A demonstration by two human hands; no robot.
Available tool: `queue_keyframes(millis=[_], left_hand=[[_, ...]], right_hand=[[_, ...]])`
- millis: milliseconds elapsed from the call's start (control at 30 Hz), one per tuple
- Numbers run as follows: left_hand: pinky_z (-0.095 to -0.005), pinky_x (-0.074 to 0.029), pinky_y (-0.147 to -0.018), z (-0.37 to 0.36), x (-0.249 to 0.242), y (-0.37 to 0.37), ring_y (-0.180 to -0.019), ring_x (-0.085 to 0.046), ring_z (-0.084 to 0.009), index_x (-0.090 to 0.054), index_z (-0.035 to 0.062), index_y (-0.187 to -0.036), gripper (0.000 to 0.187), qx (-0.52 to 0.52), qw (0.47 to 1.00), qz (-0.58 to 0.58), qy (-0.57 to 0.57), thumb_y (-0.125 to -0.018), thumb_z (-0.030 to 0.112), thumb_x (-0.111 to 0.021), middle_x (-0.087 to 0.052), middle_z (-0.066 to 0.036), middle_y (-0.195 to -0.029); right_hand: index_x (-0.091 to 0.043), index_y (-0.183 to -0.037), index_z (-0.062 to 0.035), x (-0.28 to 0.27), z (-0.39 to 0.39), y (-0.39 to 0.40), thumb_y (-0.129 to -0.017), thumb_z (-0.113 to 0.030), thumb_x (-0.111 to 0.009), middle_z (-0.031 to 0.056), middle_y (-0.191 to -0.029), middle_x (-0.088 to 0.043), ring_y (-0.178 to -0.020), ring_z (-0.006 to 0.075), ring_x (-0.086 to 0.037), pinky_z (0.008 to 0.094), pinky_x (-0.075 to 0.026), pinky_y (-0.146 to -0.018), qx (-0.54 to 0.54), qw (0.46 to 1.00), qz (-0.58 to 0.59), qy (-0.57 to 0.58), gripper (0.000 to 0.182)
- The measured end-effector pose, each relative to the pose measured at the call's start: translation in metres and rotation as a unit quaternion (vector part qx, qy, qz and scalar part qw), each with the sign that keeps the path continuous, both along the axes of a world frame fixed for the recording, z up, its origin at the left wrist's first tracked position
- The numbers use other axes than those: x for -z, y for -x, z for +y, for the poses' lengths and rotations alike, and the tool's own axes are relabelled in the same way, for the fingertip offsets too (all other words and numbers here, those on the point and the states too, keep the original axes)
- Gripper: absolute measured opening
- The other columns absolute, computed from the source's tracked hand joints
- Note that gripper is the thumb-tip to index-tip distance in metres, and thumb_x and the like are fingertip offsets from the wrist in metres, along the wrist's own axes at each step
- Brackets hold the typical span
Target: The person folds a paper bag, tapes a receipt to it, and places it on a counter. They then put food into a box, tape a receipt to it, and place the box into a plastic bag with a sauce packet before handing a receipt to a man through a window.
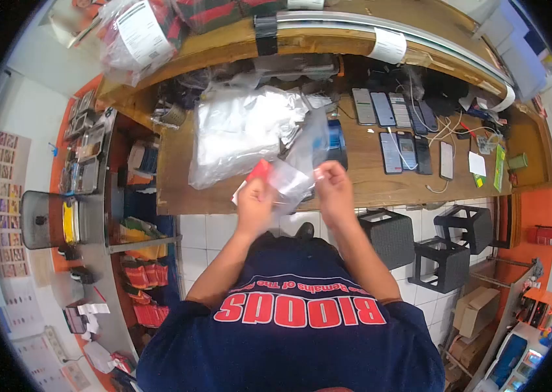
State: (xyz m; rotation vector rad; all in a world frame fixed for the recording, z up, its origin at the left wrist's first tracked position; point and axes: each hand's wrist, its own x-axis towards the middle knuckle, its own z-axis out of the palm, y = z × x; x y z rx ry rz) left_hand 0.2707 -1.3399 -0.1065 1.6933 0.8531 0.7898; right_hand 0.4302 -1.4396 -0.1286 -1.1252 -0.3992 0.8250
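Over the front edge of the wooden desk, a clear plastic bag is stretched between my hands. My left hand is closed around the bag's left side, together with a flat red-and-white packet. With fingers pinched, my right hand grips the bag's right edge. A large pile of clear plastic bags lies just beyond my left hand. Behind my right hand stands a dark blue round object, partly covered by the bag.
Several phones and tangled cables lie on the desk's right half. A shelf overhangs the back, holding wrapped parcels. Black stools stand below right. A side unit with red packets is at left.
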Motion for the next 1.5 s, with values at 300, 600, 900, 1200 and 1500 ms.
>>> queue_keyframes(millis=[300, 600, 900, 1200, 1500], left_hand=[[-0.0281, -0.048, -0.058, 0.089, 0.072, 0.097, -0.069, -0.056, -0.0109, -0.052, 0.0060, -0.103, 0.013, -0.148, 0.776, -0.369, 0.489, -0.094, -0.001, -0.057, -0.061, -0.003, -0.090], [-0.0303, -0.039, -0.068, 0.054, 0.036, 0.096, -0.080, -0.049, -0.0145, -0.053, 0.0048, -0.084, 0.025, -0.016, 0.987, 0.119, -0.108, -0.083, 0.007, -0.079, -0.052, -0.001, -0.085], [-0.0433, -0.052, -0.090, 0.081, 0.018, 0.085, -0.095, -0.067, -0.0364, -0.069, 0.0015, -0.104, 0.031, -0.133, 0.831, 0.272, -0.467, -0.076, 0.014, -0.076, -0.069, -0.019, -0.097], [-0.0411, -0.048, -0.085, 0.162, 0.045, 0.250, -0.092, -0.063, -0.0338, -0.067, -0.0038, -0.107, 0.028, -0.277, 0.909, 0.266, -0.159, -0.080, 0.006, -0.066, -0.063, -0.016, -0.093], [-0.0304, -0.052, -0.060, 0.178, 0.121, 0.268, -0.073, -0.066, -0.0153, -0.066, -0.0052, -0.105, 0.025, -0.222, 0.952, 0.103, 0.185, -0.082, 0.005, -0.064, -0.070, -0.011, -0.091]], right_hand=[[-0.056, -0.104, -0.0050, 0.040, -0.014, -0.045, -0.083, 0.005, -0.075, -0.0015, -0.083, -0.051, -0.076, 0.0066, -0.048, 0.0240, -0.042, -0.068, -0.114, 0.970, -0.205, 0.067, 0.030], [-0.063, -0.086, -0.0047, 0.034, 0.041, -0.047, -0.076, 0.007, -0.069, -0.0016, -0.070, -0.053, -0.063, 0.0089, -0.047, 0.0271, -0.038, -0.056, 0.091, 0.886, -0.429, 0.147, 0.016], [-0.061, -0.092, -0.0035, -0.002, 0.094, 0.017, -0.073, 0.010, -0.063, 0.0048, -0.093, -0.063, -0.090, 0.0139, -0.057, 0.0286, -0.047, -0.083, -0.217, 0.919, -0.313, 0.101, 0.023], [-0.053, -0.134, -0.0118, 0.091, 0.140, 0.041, -0.058, -0.007, -0.084, 0.0158, -0.157, -0.036, -0.150, 0.0371, -0.026, 0.0638, -0.007, -0.122, -0.508, 0.628, -0.581, 0.095, 0.083], [-0.053, -0.124, -0.0164, 0.115, 0.165, 0.056, -0.051, -0.022, -0.089, 0.0106, -0.131, -0.052, -0.132, 0.0357, -0.043, 0.0615, -0.016, -0.114, -0.469, 0.567, -0.668, 0.113, 0.082]])
